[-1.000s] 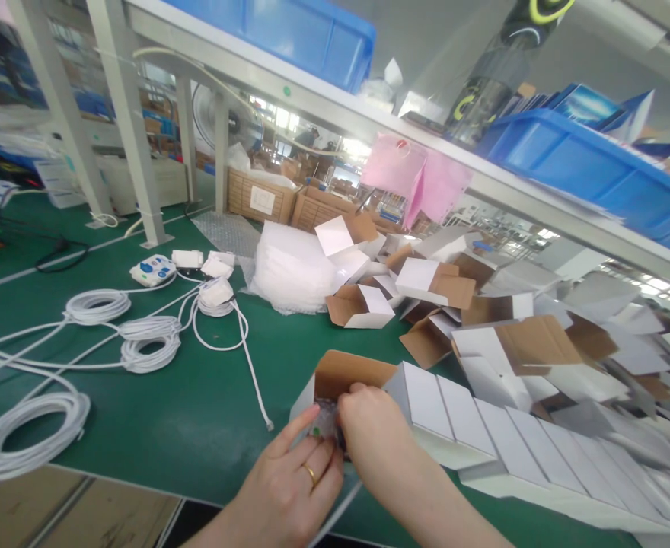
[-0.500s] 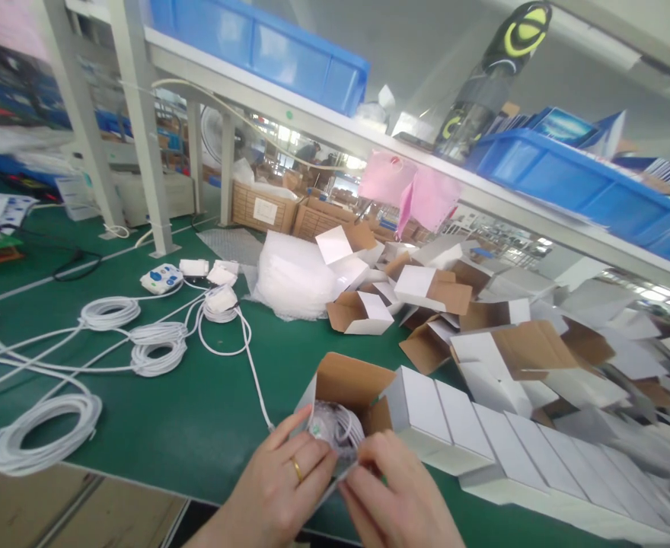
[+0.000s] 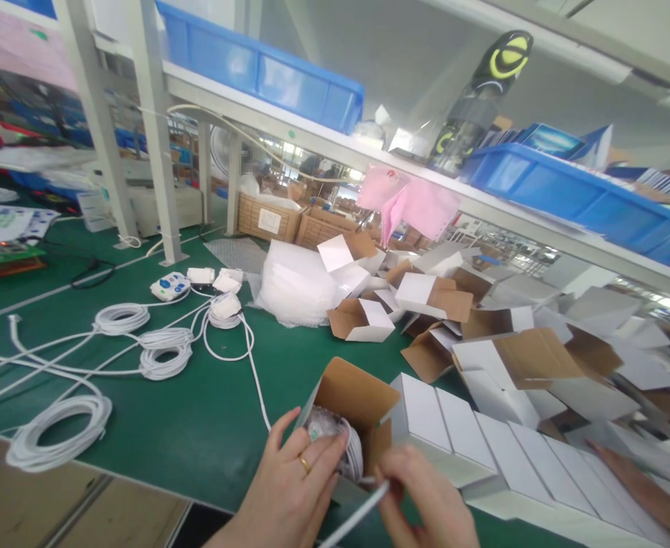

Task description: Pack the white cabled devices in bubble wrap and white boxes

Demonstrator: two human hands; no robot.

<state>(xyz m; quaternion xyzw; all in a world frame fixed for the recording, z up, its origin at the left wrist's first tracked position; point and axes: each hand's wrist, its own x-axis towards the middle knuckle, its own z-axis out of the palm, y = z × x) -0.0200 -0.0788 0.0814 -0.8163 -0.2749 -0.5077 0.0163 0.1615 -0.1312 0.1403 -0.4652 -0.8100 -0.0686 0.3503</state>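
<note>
An open white cardboard box point(image 3: 358, 384) with a brown inside stands at the front of the table. Inside it lies a coil of white cable point(image 3: 355, 455), partly in clear plastic wrap. My left hand point(image 3: 289, 479), with a ring on one finger, grips the box's left side while its fingers press over the coil. Between the thumb and fingers of my right hand point(image 3: 426, 498), at the box's near right corner, is a loose white cable end point(image 3: 363, 511). It slants down towards the bottom of the view.
Closed white boxes point(image 3: 486, 445) stand in a row at right, near another person's hand point(image 3: 643, 487). Open boxes point(image 3: 518, 358) pile up behind. Coiled cables point(image 3: 61, 430) lie at left on the green table point(image 3: 198, 426). White foam wrap point(image 3: 298, 281) sits behind. A shelf with blue bins point(image 3: 266, 72) spans above.
My right hand has moved slightly right and now draws out a cable end that was not visible before. My left fingers have shifted over the coil. Another person's hand reaches in further at right.
</note>
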